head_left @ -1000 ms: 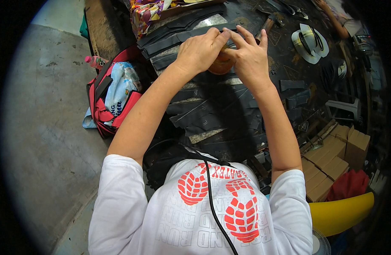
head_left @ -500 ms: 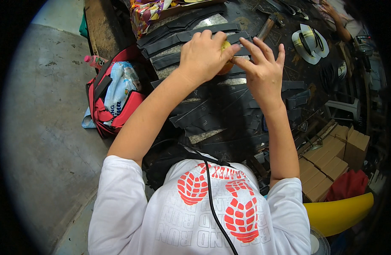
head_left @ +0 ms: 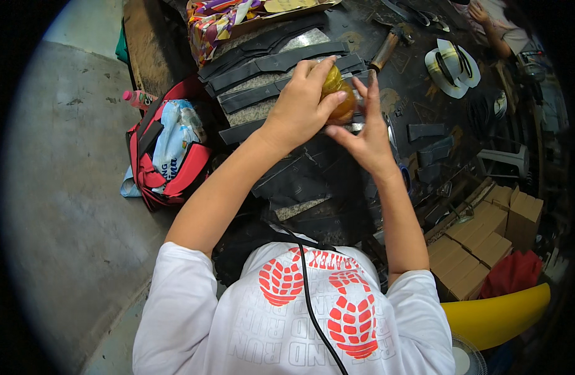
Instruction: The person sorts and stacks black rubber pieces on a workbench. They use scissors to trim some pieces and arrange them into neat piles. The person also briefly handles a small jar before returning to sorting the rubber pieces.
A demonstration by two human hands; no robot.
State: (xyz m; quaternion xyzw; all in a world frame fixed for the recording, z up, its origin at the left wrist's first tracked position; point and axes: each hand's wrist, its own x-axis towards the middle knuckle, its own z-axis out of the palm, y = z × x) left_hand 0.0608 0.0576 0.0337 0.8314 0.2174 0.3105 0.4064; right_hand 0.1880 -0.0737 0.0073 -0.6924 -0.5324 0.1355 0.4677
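Observation:
My left hand point(head_left: 303, 100) is closed round a small rounded amber-yellow container point(head_left: 345, 112), its thumb lying across the front. The container's upper part is greenish yellow and its lower part darker amber; its contents are hard to make out. Close by its right side is my right hand point(head_left: 368, 134), thumb and fingers spread apart, with the thumb near the container's lower end. Whether that hand touches the container is unclear. Beneath both hands lie black strips point(head_left: 293, 59) on a speckled grey slab point(head_left: 247, 109), and more black cut pieces point(head_left: 293, 181) lie nearer me.
A hammer point(head_left: 387, 47) and white sandal-shaped pieces with black straps point(head_left: 453, 69) lie farther right. A colourful wrapped box point(head_left: 222, 25) is at the back. At left sits a red bag point(head_left: 190, 165); cardboard boxes point(head_left: 468, 250) stand at right. Another person's hand point(head_left: 480, 12) shows far right.
My right hand has turned and moved down and right, its fingers now upright. The container, in my left hand, shows more fully. Fewer black pieces lie right of centre.

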